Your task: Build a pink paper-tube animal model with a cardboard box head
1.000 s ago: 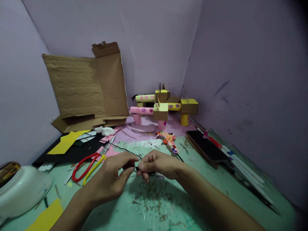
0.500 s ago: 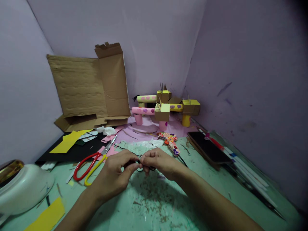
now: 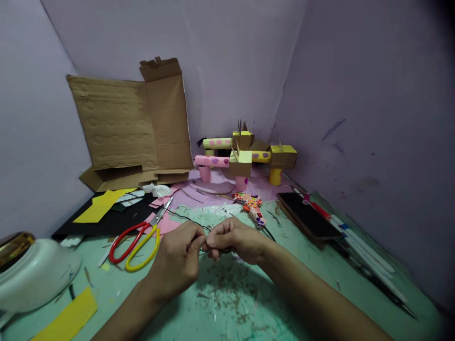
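Observation:
My left hand [image 3: 180, 253] and my right hand [image 3: 234, 240] meet above the middle of the green tabletop, fingertips touching. Both are closed in a pinch on a thin black cord [image 3: 188, 219], which trails away to the upper left over the scissors' blades. Dark loops of it show at my fingers; the rest is hidden by them. Left of my hands lie scissors [image 3: 155, 232] with one red and one yellow handle. Beyond my right hand rests a flower-patterned glue gun [image 3: 253, 208] with a dark cable.
Several paper-tube animals with cardboard-box heads [image 3: 241, 163] stand at the back. Opened cardboard [image 3: 128, 123] leans on the wall. A phone [image 3: 307, 215] and pens [image 3: 359, 246] lie right; a white bowl-like object [image 3: 46, 274] and yellow paper [image 3: 67, 315] are left. Brown scraps litter the tabletop [image 3: 185, 315].
My left hand has curled its fingers in tighter and turned, its thumb now pointing up toward the right fingertips. My right hand has barely moved. The view has shifted slightly.

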